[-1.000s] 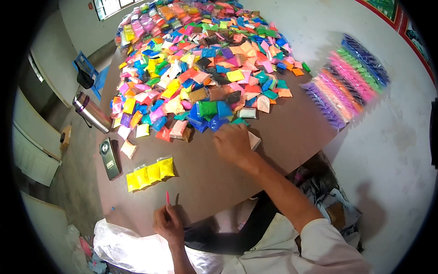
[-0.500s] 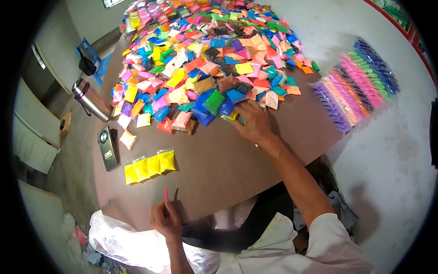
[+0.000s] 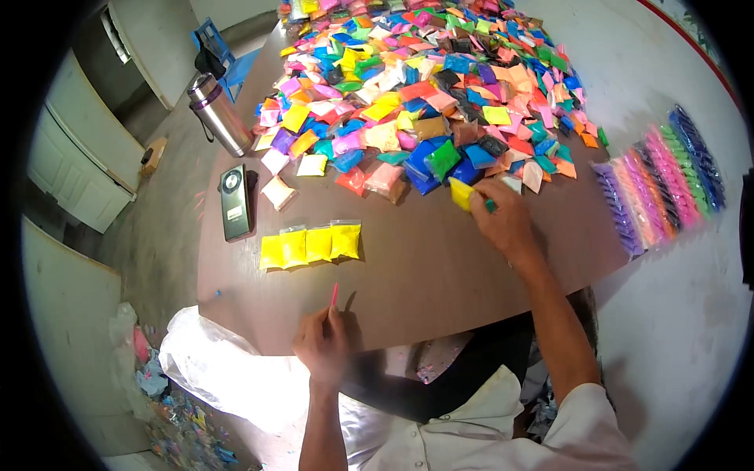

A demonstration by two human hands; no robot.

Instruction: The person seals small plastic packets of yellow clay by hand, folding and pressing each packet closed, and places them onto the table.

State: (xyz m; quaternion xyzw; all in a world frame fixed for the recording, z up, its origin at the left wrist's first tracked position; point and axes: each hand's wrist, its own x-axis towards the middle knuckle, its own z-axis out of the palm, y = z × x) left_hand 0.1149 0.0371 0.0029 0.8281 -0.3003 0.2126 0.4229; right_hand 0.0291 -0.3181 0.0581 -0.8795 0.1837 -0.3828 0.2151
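Note:
My left hand (image 3: 320, 345) is closed at the table's near edge around a thin pink stick (image 3: 335, 295), which points up from the fingers. A small yellow packet (image 3: 461, 194) is pinched in my right hand (image 3: 503, 220) at the front of the heap. A bit of green (image 3: 491, 206) shows by those fingers; I cannot tell whether it is held. Between the hands and the heap, several yellow packets (image 3: 318, 245) lie in an overlapping row. Just beyond the right hand are a green packet (image 3: 444, 160) and blue packets (image 3: 422, 182).
A large heap of coloured packets (image 3: 377, 110) covers the far part of the brown table (image 3: 408, 275). A steel flask (image 3: 224, 118) and a dark handheld device (image 3: 236, 202) stand and lie at left. Bagged rows of coloured packets (image 3: 660, 184) are at right. White plastic (image 3: 228, 361) hangs by the near edge.
My right hand has drawn a yellow packet out from the front of the heap. The left hand keeps the pink stick. The whole view has shifted, so the table appears further right.

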